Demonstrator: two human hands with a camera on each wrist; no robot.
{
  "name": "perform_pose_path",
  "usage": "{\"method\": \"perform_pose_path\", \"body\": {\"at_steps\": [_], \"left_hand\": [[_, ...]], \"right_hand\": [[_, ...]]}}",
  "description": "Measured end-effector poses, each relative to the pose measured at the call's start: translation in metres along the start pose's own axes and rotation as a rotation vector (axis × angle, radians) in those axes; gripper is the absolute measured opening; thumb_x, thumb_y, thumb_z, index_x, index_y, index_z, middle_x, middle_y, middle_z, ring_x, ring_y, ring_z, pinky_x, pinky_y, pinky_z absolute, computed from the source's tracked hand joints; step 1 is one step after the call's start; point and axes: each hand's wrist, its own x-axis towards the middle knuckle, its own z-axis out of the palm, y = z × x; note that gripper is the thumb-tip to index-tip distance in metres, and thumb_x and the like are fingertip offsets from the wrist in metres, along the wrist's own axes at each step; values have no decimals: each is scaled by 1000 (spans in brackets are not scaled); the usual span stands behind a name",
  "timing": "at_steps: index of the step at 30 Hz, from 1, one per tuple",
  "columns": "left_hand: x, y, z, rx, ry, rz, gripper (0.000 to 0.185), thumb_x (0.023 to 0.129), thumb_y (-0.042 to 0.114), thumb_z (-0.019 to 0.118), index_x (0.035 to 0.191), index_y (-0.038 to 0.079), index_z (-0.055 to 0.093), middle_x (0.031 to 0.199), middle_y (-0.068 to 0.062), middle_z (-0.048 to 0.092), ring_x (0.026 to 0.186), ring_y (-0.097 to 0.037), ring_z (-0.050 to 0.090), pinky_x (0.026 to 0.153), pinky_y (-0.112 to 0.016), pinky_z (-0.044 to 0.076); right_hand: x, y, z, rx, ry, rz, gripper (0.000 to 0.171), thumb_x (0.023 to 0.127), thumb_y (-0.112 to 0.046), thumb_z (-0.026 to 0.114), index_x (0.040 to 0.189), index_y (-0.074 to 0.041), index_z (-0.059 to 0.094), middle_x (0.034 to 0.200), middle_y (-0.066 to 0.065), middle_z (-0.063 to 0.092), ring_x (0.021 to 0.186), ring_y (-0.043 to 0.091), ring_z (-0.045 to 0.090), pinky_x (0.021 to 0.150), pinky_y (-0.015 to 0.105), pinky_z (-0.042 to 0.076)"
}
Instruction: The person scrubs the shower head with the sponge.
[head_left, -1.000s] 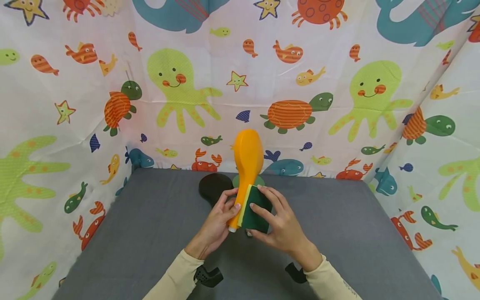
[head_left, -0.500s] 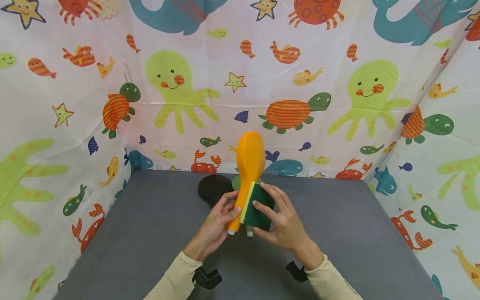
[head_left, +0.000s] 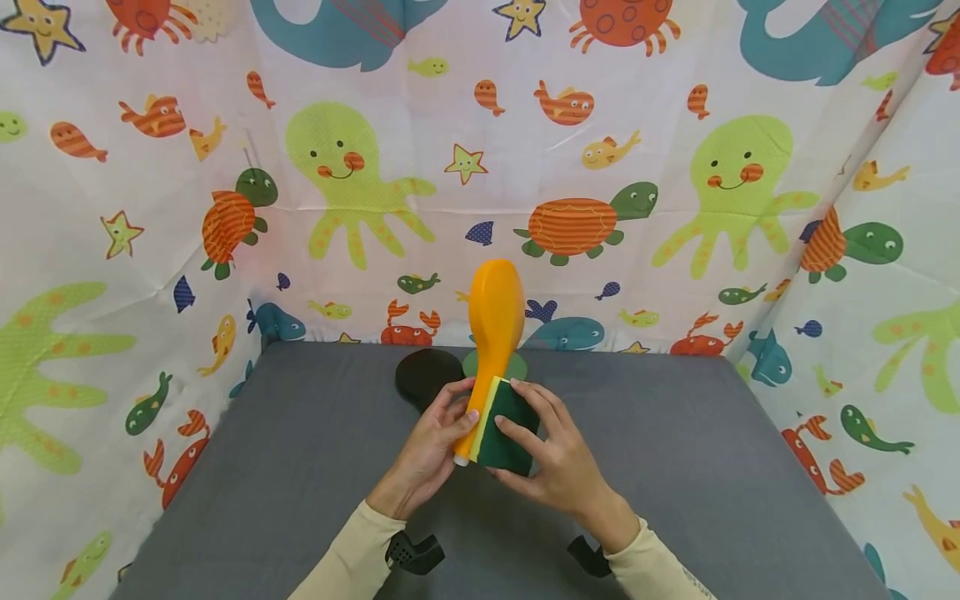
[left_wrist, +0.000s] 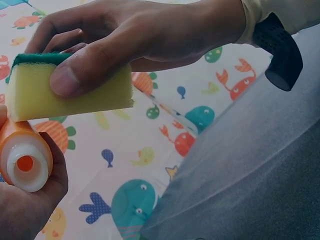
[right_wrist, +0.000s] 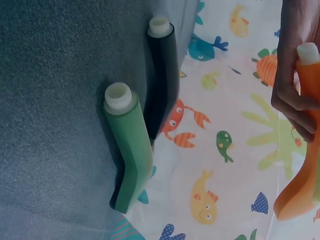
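Upright and slightly tilted, an orange handheld shower head (head_left: pixel 496 312) is gripped low on its handle by my left hand (head_left: pixel 426 454). Its hollow white connector (left_wrist: pixel 29 167) faces the left wrist view. My right hand (head_left: pixel 562 458) pinches a sponge (head_left: pixel 507 435) with fingers spread over its dark green scouring side. The sponge's yellow foam (left_wrist: pixel 37 95) lies along the right side of the orange handle. Behind the hands, a black shower head (head_left: pixel 427 375) and a green shower head (head_left: pixel 517 365) lie on the table, both partly hidden in the head view.
A grey cloth-covered table (head_left: pixel 300 500) lies beneath the hands. White curtains (head_left: pixel 420 108) printed with sea animals rise at its back and both sides. Each wrist wears a black camera mount (head_left: pixel 415 554).
The sponge rises a little, then slides back down the handle, ending slightly lower and to the left. The shower head shifts slightly with it. Both hands keep their hold.
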Motion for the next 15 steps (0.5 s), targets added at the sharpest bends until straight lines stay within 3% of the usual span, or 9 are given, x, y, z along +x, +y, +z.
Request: {"method": "perform_pose_path", "body": {"at_steps": [15], "left_hand": [[-2,1,2,13,-4,-20,50,99,19,59,144,21,36,134,-7,52,114,-22,56,98,-30,50]], "right_hand": [[7,10,-4,-15,34,13,53,91,-58,59,123,-16,66,143,23,48,126,36,47,89,51,55]]}}
